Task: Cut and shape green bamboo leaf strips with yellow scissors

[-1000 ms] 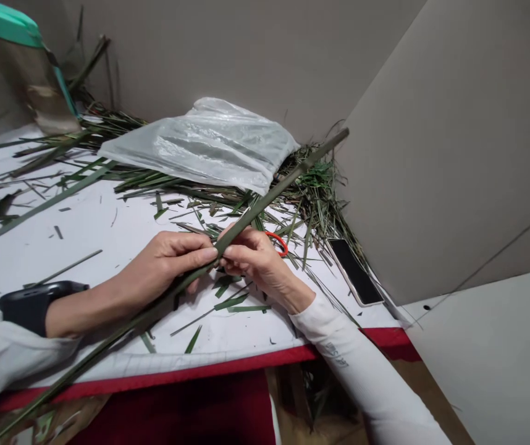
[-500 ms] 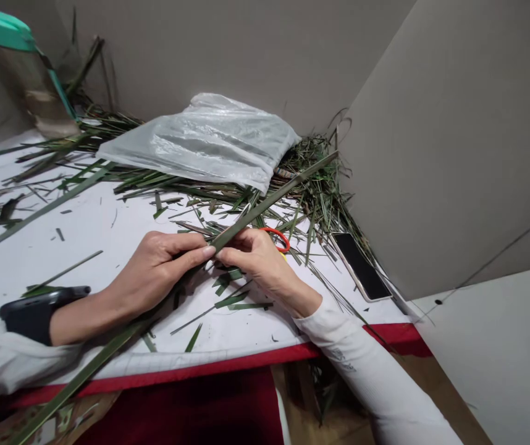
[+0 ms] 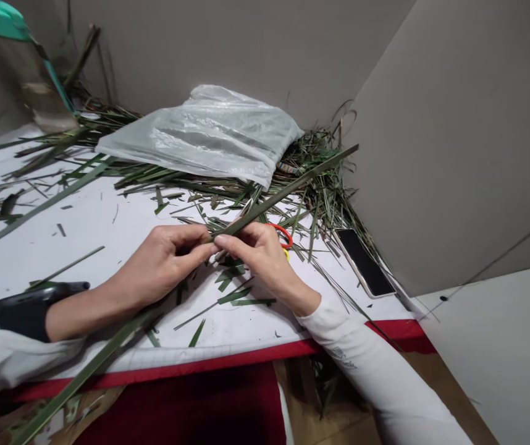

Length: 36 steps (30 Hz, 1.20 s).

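Note:
A long, narrow green leaf strip runs from the lower left up to the far right, and both hands pinch it near its middle. My left hand grips it between thumb and fingers. My right hand holds it just beside, fingertips almost meeting those of the left. Orange-handled scissors lie on the table behind my right hand, partly hidden by it. Under my left wrist sits a black object, its kind unclear.
Cut leaf pieces lie scattered over a white-covered table with a red edge. A leaf pile and a plastic bag lie against grey walls. A phone sits on the right, a teal-lidded jar at the back left.
The strip's far end has swung slightly back and forth, and it now lies flatter toward the right. My hands sit closer together, and the view has shifted slightly.

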Each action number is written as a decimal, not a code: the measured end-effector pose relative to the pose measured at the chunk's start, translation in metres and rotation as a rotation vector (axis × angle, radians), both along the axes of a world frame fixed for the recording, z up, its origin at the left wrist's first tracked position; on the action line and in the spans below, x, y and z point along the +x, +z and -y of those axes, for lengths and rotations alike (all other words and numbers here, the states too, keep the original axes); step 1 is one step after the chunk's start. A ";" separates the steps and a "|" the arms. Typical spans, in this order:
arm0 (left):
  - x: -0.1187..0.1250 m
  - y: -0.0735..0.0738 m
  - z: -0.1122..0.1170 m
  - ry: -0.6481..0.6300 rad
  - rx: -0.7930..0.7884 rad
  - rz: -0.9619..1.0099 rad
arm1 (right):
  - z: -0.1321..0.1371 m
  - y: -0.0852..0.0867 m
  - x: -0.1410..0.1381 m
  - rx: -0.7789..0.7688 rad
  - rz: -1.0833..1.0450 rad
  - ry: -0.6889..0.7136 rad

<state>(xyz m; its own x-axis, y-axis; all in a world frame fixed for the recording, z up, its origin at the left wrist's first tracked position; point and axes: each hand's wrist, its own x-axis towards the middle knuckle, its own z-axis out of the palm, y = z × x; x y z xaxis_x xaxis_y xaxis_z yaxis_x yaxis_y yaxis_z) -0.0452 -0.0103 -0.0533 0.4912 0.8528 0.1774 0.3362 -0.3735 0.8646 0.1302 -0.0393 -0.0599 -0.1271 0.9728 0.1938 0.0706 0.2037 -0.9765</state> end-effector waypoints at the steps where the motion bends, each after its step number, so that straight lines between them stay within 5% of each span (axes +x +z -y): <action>1: 0.000 -0.001 -0.002 -0.024 -0.042 0.001 | 0.000 -0.001 -0.001 0.039 0.039 -0.039; 10: -0.001 -0.004 -0.011 -0.088 -0.226 0.042 | 0.003 -0.003 -0.005 0.313 0.346 -0.305; 17: 0.000 -0.007 -0.008 -0.118 -0.329 0.082 | 0.001 -0.001 -0.003 0.347 0.369 -0.355; 24: -0.004 -0.007 -0.004 -0.061 -0.289 0.125 | -0.004 -0.006 -0.001 0.184 0.261 -0.090; 31: -0.002 -0.008 -0.006 -0.046 -0.354 0.121 | -0.003 -0.006 -0.001 0.356 0.448 -0.346; 36: -0.003 -0.008 -0.007 -0.051 -0.382 0.118 | -0.007 -0.004 0.004 0.229 0.282 -0.370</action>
